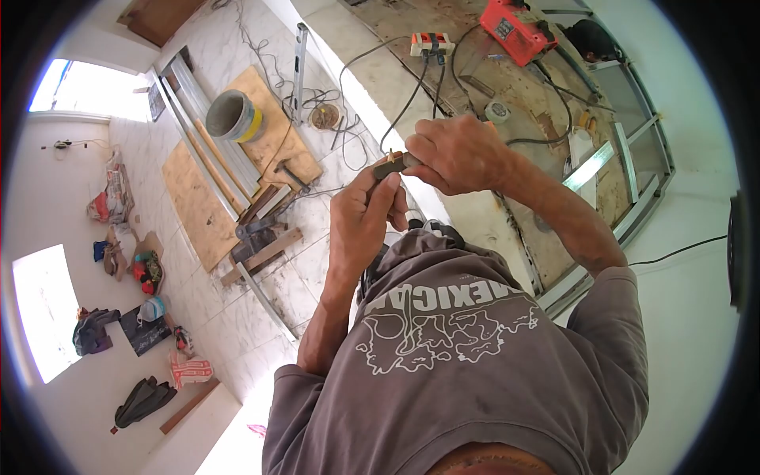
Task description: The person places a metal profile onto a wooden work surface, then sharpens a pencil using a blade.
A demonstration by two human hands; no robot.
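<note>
Pinches a small dark piece [385, 169] with the left hand [364, 210], with the thumb flat along the near side and the fingers bent behind it. Closes the right hand [459, 154] at the other end, with the thumb and curled forefinger drawn together, apparently gripping that same piece; hides much of the contact behind the fingers, so is hard to make out exactly. Shows a brass-coloured bit [390, 155] rising from the piece between the two hands.

Holds it up in front of the chest, probably to bring something so small near the eyes, and likely uses both hands because one could not both steady and turn it.

Has a worn worktop [526, 93] beside the right arm, with a red machine [518, 32] and a socket block [430, 47] near each other, presumably so that the cords reach. Has metal bars [625, 162] along the far side, perhaps set there to leave the middle freer.

On the left, has a plywood sheet [297, 131] over the floor tiles, bearing a bucket [235, 116] and a hammer [290, 176], maybe to spare the tiles from knocks.
</note>
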